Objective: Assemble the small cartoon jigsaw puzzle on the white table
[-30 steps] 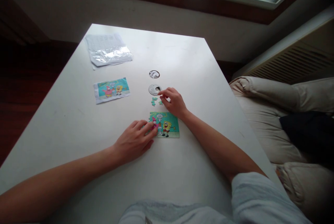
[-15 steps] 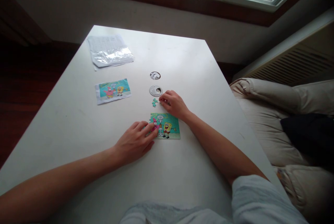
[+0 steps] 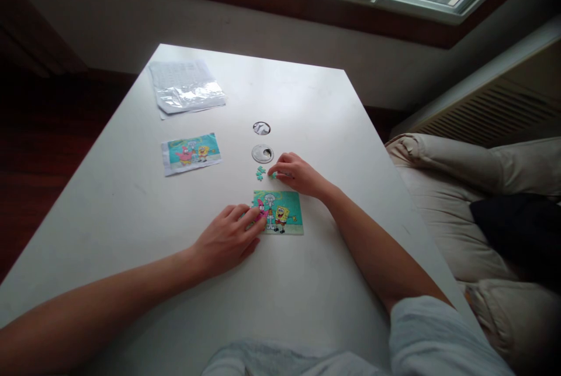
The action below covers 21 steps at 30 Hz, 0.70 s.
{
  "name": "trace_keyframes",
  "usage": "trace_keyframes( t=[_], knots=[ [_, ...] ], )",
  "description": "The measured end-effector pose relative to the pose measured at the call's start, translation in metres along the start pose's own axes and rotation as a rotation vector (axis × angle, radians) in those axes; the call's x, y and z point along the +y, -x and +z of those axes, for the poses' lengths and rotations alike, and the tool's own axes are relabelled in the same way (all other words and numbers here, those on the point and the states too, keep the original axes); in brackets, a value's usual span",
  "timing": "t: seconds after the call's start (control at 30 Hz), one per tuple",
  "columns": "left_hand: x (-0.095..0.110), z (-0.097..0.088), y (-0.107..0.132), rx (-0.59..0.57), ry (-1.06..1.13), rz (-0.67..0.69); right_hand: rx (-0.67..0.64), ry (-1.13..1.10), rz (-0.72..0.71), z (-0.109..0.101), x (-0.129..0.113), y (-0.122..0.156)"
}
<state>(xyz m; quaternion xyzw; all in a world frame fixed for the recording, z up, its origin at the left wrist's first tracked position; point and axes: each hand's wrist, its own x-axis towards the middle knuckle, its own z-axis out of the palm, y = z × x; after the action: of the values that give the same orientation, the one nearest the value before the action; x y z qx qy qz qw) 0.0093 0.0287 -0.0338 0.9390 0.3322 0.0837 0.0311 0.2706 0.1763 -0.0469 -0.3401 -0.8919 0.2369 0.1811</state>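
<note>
A small jigsaw puzzle with cartoon characters lies on the white table in front of me. My left hand rests palm down at its left side, fingers stretched over the pink figure and hiding that edge. Just beyond the puzzle's top edge is my right hand, thumb and fingers curled around a green puzzle piece at the tabletop. Several loose green pieces lie left of those fingertips. To the left, a paper picture shows the same characters.
Beyond the loose pieces sit a round metal grommet cover and a round hole in the table. Papers in a clear plastic sleeve lie at the far left. A beige sofa stands to the right.
My right hand has shifted slightly right and toward me, and a green piece now shows under its fingers. My left hand stays put on the puzzle.
</note>
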Motion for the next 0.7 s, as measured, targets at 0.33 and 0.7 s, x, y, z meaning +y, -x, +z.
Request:
trace_keyframes(
  t=[0.33, 0.7],
  knots=[
    [0.0005, -0.0009, 0.0003, -0.007, 0.000, -0.002, -0.004, 0.033, 0.010, -0.0037, -0.0031, 0.0008],
    [0.0000, -0.0009, 0.0000, 0.001, 0.004, -0.003, 0.086, 0.074, 0.114, 0.0012, 0.0002, -0.0011]
  ],
)
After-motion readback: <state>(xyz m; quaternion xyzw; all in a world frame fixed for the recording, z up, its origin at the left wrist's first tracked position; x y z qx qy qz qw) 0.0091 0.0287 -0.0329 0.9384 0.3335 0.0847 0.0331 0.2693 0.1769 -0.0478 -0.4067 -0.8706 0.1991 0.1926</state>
